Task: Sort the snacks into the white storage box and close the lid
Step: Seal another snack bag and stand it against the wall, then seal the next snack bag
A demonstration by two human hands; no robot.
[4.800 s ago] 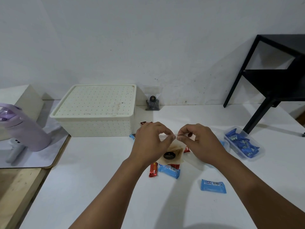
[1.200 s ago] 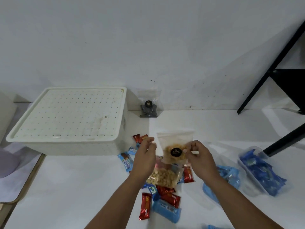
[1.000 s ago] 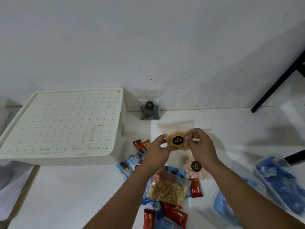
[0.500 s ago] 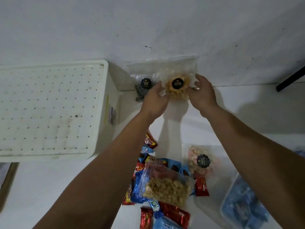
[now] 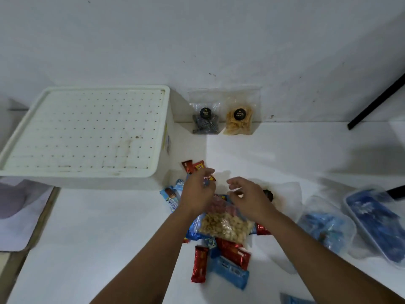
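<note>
- A white counter (image 5: 87, 227) runs up to a plain white wall (image 5: 197, 40); at its far left edge lies a pale mat (image 5: 19, 224) with a purple shape on it.
- The white storage box (image 5: 83, 132) stands at the back left against the wall, its dotted lid (image 5: 87, 128) on.
- Just right of the box, two clear pouches lean on the wall side by side: a dark snack pouch (image 5: 205, 120) and a yellow chip pouch (image 5: 239, 120).
- The snack pile (image 5: 221, 238) sits at mid-counter: red and blue wrapped bars around a clear bag of pale puffs (image 5: 225, 227).
- The left hand (image 5: 197, 193) hovers over the pile's left side, fingers loosely curled, holding nothing that I can see.
- The right hand (image 5: 247, 197) hovers beside it, fingers half bent and apart, gripping nothing; a round black label shows just past it.
- Bare counter lies between the pile and the wall pouches, and in front of the box.
- At far right, a clear bag of blue packets (image 5: 326, 224) and a clear tub of blue packets (image 5: 377, 222) sit near the edge, under a black frame leg (image 5: 377, 102).
</note>
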